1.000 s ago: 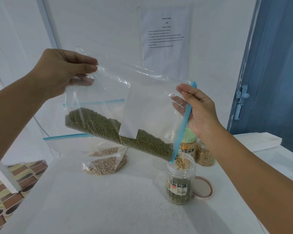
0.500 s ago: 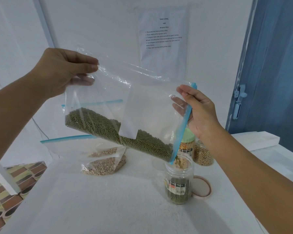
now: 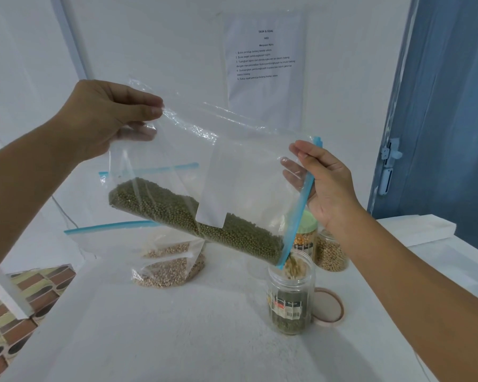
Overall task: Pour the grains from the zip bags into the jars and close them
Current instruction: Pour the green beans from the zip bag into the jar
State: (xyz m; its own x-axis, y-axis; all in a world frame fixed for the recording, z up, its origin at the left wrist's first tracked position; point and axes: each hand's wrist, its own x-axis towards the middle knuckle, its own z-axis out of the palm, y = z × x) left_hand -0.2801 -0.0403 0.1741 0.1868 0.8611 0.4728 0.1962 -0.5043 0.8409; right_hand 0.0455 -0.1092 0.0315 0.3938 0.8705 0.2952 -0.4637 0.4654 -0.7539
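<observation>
A clear zip bag (image 3: 232,172) with green grains (image 3: 193,216) along its lower edge hangs tilted over the table. My left hand (image 3: 105,119) pinches its raised back corner. My right hand (image 3: 326,186) holds the blue zip edge, which points down. The bag's low corner sits in the mouth of an open clear jar (image 3: 290,296) with green grains at its bottom. Grains stream from the corner into the jar. The jar's pinkish lid (image 3: 331,310) lies flat just right of it.
Behind the held bag lie two more zip bags (image 3: 166,266) with pale tan grains. A green-lidded jar of yellow kernels (image 3: 304,235) and a jar of tan beans (image 3: 331,255) stand at the back. A white box (image 3: 414,230) sits far right, a blue door (image 3: 453,106) beyond.
The bag and both hands have barely shifted. Grains keep running into the jar, and the green layer at its bottom looks slightly higher.
</observation>
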